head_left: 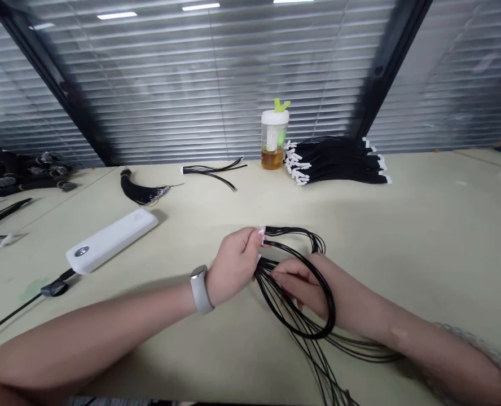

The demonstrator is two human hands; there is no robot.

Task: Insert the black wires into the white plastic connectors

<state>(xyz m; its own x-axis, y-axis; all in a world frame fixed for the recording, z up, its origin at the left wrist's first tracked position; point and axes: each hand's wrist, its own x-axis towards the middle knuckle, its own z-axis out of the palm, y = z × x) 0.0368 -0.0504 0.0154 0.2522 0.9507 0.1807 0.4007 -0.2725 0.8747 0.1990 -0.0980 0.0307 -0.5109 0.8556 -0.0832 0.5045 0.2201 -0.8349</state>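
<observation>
My left hand (pixel 237 262), with a grey-banded watch on its wrist, is closed around the white-ended part of a bundle of black wires (pixel 329 307). One white connector (pixel 262 231) pokes out by my thumb, and another white edge shows below it. From there the wires loop out to the right and trail down to the table's near edge. My right hand (pixel 307 282) reaches through the loop, thumb and fingers pinched together on some of the wires near the left hand. Exactly which strands it grips is partly hidden.
On the table (pixel 423 248) lie a white power bank (pixel 113 239) with a cable, a tied wire bundle (pixel 143 189) and a short wire harness (pixel 212 170). Behind stand a cup of amber drink (pixel 272 155) and a stack of black cables (pixel 339 160). More bundles (pixel 13 169) lie far left.
</observation>
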